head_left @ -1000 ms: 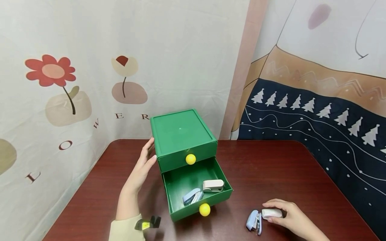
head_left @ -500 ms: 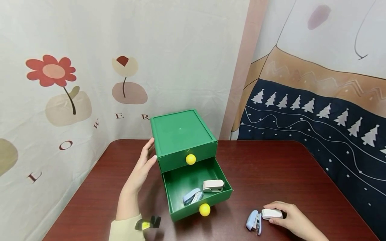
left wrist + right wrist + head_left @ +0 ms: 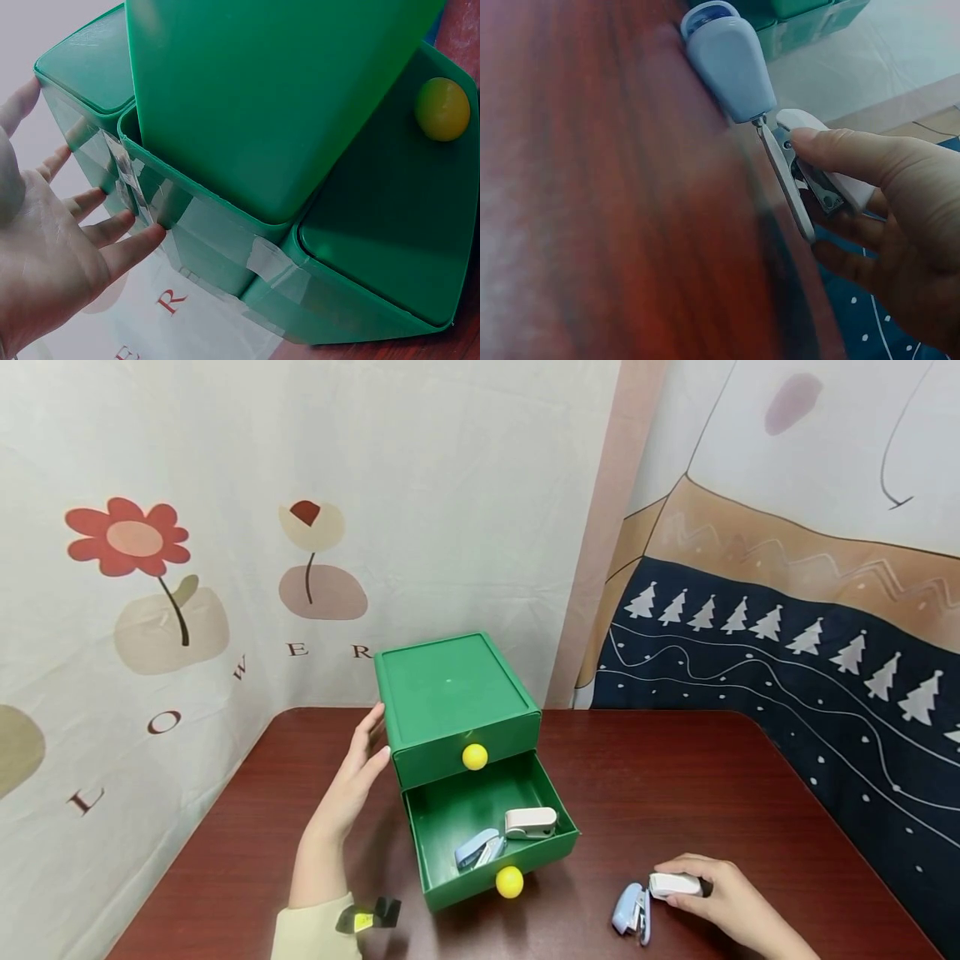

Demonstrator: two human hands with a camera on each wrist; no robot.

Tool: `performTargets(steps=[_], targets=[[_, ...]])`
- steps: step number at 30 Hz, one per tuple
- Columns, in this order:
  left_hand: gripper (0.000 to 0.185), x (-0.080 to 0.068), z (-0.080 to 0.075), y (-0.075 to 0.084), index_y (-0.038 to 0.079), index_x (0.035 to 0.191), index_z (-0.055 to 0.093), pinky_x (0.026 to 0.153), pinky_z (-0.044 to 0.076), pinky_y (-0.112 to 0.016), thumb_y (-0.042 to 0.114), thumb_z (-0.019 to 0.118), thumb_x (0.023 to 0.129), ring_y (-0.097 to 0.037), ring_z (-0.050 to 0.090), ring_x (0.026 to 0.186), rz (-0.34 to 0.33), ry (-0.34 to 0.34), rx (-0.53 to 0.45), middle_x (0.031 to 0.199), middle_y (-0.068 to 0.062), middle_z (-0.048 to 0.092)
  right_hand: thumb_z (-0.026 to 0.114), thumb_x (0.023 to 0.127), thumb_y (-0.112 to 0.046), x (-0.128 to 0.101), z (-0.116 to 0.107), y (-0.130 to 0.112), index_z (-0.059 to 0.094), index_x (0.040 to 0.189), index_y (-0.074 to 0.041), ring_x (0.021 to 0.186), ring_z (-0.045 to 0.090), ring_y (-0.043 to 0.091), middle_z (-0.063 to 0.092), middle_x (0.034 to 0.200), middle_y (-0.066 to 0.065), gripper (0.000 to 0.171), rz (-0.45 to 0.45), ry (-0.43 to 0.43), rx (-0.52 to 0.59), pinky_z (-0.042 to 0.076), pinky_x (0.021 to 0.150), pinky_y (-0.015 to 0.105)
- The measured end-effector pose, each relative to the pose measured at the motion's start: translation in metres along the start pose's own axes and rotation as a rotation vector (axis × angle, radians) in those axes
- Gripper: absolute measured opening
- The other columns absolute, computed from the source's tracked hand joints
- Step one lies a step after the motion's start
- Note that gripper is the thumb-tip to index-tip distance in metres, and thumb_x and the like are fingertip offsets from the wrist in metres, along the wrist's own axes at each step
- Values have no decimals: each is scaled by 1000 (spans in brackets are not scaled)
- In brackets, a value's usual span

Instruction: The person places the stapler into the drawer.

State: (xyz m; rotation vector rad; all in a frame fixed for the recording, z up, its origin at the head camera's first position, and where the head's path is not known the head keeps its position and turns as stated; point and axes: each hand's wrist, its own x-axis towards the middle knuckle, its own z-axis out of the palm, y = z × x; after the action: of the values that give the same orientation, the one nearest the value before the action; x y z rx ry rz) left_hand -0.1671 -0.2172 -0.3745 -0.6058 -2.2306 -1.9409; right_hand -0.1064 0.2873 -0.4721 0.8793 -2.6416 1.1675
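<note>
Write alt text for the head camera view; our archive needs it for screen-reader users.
A person's right hand grips a small white plastic stapler on a dark red wooden table, beside a pale blue stapler. The left hand rests flat against a green plastic two-drawer box, whose open lower drawer holds two more staplers.

A small white stapler point(image 3: 673, 885) lay flat on the dark red counter point(image 3: 675, 777), pinched by the right hand point(image 3: 720, 902). Touching it on the left lay a pale blue stapler point(image 3: 632, 912). The green drawer box point(image 3: 453, 693) stood upright with its lower drawer point(image 3: 450, 814) pulled out.
</note>
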Motion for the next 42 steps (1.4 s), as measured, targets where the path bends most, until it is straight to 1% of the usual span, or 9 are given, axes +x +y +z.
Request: performTargets(steps=[7, 12, 16, 25, 29, 33, 35, 40, 42], targets=[[57, 0, 0, 0, 19, 154, 11, 105, 11, -60, 17, 38, 104, -29, 11, 140, 4, -2, 2, 154, -6, 14, 80, 77, -11, 9, -3, -11, 73, 104, -13, 80, 57, 4, 66, 98, -10, 28, 41, 94, -20, 47, 64, 22], [57, 0, 0, 0, 19, 154, 11, 105, 11, -59, 17, 38, 104, -28, 11, 140, 5, -2, 3, 154, -6, 14, 80, 76, -10, 20, -5, -22, 73, 103, -14, 78, 57, 5, 66, 98, -8, 28, 56, 126, -10, 48, 61, 24], [57, 1, 0, -1, 19, 154, 10, 105, 11, -60, 17, 38, 104, -29, 10, 140, 4, -4, 1, 154, -6, 14, 81, 76, -11, 28, -6, -30, 73, 104, -17, 77, 57, 7, 66, 97, -9, 29, 63, 144, -6, 49, 62, 24], [57, 1, 1, -2, 18, 154, 10, 105, 11, -60, 16, 38, 104, -28, 10, 140, 10, -1, -2, 154, -6, 13, 82, 73, -4, 50, -8, -45, 73, 106, -20, 80, 58, 8, 67, 98, -7, 37, -53, 200, 9, 46, 67, 19], [57, 1, 1, -2, 18, 154, 10, 105, 11, -60, 17, 38, 104, -29, 10, 140, -1, -1, 0, 154, -6, 13, 82, 73, -4, 61, -8, -54, 73, 106, -17, 79, 58, 9, 67, 99, -6, 37, -78, 211, 25, 46, 67, 19], [57, 0, 0, -1, 19, 154, 10, 105, 11, -60, 18, 38, 104, -28, 10, 140, -8, 1, 3, 154, -6, 13, 82, 73, -2, 73, -7, -61, 73, 107, -14, 80, 58, 10, 67, 99, -3, 38, -126, 216, 41, 47, 66, 21], [57, 1, 0, -1, 19, 154, 10, 105, 11, -60, 18, 38, 104, -28, 10, 140, -8, 1, 4, 154, -6, 13, 82, 72, 1, 80, -6, -66, 72, 107, -12, 80, 59, 10, 67, 99, -1, 38, -144, 214, 51, 48, 66, 22], [57, 1, 0, -2, 19, 154, 10, 105, 11, -60, 17, 37, 104, -28, 10, 140, -2, 0, 4, 154, -6, 13, 80, 71, 6, 96, -4, -87, 72, 105, -6, 81, 59, 12, 67, 97, 2, 37, -166, 214, 78, 49, 65, 26], [57, 1, 0, -2, 18, 154, 10, 105, 11, -61, 16, 37, 104, -28, 10, 140, 4, 0, 2, 154, -7, 13, 80, 71, 7, 102, -4, -99, 72, 105, -7, 82, 59, 12, 67, 98, 2, 37, -174, 212, 87, 49, 66, 27]])
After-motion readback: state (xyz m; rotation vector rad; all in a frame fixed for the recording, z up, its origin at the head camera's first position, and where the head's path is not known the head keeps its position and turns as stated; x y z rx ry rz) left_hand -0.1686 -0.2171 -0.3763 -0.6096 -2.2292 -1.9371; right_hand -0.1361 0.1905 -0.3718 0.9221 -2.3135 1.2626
